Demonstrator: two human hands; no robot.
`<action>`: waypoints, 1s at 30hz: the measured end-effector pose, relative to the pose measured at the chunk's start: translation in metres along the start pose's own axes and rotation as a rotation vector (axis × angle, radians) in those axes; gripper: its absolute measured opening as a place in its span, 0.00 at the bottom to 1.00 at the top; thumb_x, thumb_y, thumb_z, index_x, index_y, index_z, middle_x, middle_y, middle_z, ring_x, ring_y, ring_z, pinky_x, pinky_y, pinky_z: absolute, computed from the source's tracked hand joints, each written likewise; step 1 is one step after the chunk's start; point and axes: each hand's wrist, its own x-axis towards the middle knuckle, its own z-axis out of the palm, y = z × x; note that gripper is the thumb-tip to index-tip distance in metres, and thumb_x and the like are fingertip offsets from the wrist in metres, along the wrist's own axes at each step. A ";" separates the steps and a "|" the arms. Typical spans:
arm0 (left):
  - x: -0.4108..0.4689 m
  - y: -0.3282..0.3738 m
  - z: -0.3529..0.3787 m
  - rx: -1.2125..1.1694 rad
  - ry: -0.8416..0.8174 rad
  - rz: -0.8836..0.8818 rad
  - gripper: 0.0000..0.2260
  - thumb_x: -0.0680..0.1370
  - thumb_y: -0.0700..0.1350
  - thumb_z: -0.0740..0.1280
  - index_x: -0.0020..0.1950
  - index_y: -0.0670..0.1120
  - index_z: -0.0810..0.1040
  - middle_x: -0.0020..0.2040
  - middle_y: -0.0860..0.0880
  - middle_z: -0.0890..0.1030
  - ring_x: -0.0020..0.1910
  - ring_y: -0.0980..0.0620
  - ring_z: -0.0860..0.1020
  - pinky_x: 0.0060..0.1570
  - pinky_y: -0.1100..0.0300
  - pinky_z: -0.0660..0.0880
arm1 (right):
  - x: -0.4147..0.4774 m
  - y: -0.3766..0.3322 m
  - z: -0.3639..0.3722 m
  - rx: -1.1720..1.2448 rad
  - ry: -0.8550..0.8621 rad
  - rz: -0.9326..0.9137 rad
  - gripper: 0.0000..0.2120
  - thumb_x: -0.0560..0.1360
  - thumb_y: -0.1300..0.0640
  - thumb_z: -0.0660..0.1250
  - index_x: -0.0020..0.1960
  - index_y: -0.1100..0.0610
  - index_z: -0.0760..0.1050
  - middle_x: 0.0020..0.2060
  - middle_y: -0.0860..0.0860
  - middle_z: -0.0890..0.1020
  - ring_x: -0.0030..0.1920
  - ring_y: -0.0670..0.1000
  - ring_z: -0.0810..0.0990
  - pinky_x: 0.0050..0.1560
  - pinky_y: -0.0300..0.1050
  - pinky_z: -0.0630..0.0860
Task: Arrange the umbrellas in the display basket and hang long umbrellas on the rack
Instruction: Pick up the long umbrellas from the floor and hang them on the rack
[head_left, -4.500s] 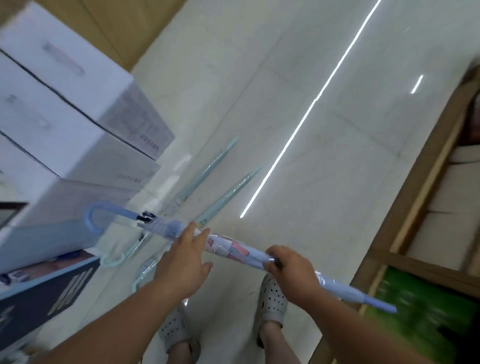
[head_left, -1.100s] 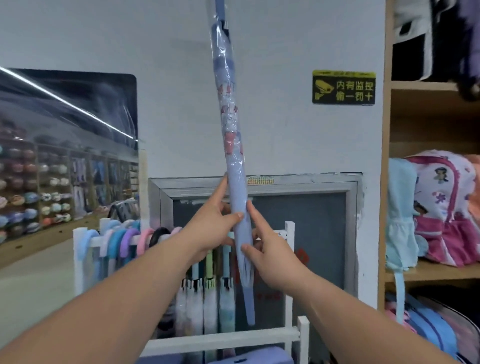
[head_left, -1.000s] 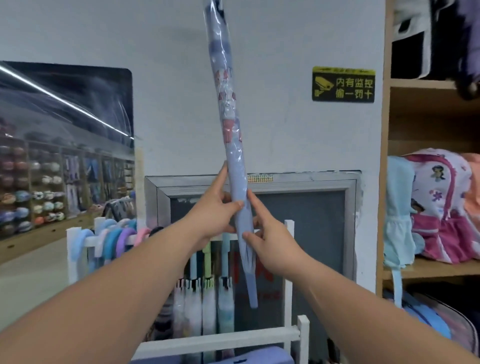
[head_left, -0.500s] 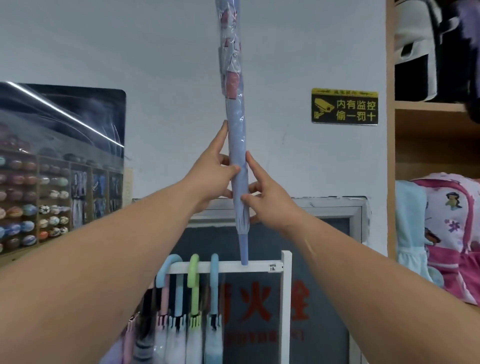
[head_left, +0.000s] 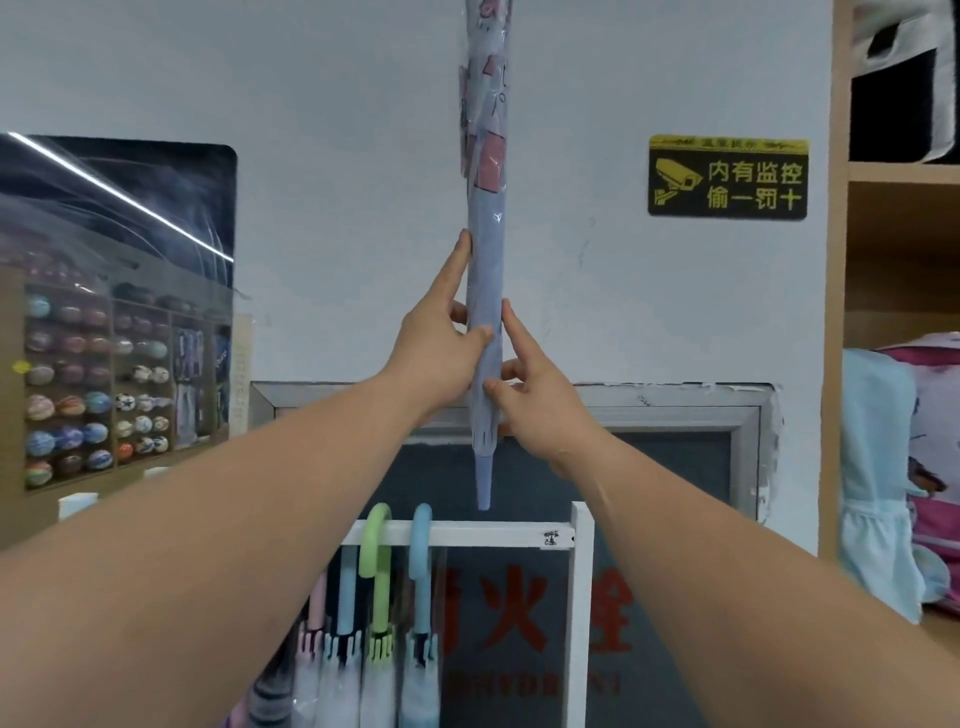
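Note:
A long lavender umbrella (head_left: 485, 270) in a clear sleeve stands upright in front of me, tip down, its handle out of view above. My left hand (head_left: 436, 348) holds its lower shaft from the left, thumb across the front. My right hand (head_left: 535, 395) pinches the shaft from the right, just below. The tip hangs just above the white rack's top bar (head_left: 493, 533). On that bar hang a green-handled umbrella (head_left: 376, 577) and a blue-handled umbrella (head_left: 422, 571), with more to their left behind my arm.
The rack's white right post (head_left: 581, 618) stands under my right forearm. A grey-framed dark cabinet (head_left: 675, 447) sits on the wall behind. A wooden shelf unit (head_left: 836, 291) with backpacks (head_left: 924, 467) is at the right. A yellow camera sign (head_left: 727, 176) hangs on the wall.
I picked the umbrella up from the floor and turned it upright. Over the last second it rose, so its tip came up from inside the rack frame to above the top bar.

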 end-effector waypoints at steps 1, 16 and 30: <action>-0.002 -0.004 0.002 0.014 0.006 0.002 0.40 0.81 0.39 0.67 0.76 0.74 0.48 0.53 0.50 0.79 0.49 0.53 0.82 0.46 0.56 0.83 | -0.001 0.006 0.002 0.014 0.002 0.003 0.37 0.82 0.59 0.61 0.74 0.23 0.49 0.49 0.56 0.80 0.50 0.62 0.83 0.50 0.63 0.82; -0.044 -0.076 0.017 -0.041 -0.078 -0.087 0.41 0.81 0.39 0.67 0.73 0.78 0.50 0.51 0.52 0.81 0.49 0.53 0.84 0.51 0.49 0.83 | -0.031 0.065 0.023 0.039 -0.101 0.063 0.30 0.83 0.59 0.60 0.79 0.36 0.56 0.52 0.47 0.83 0.50 0.40 0.81 0.51 0.36 0.77; -0.064 -0.110 0.025 -0.027 -0.074 -0.145 0.43 0.77 0.40 0.73 0.75 0.74 0.52 0.43 0.47 0.84 0.45 0.51 0.84 0.49 0.52 0.83 | 0.007 0.048 0.024 0.108 0.022 0.051 0.32 0.81 0.59 0.64 0.77 0.35 0.58 0.53 0.59 0.81 0.54 0.56 0.83 0.58 0.59 0.81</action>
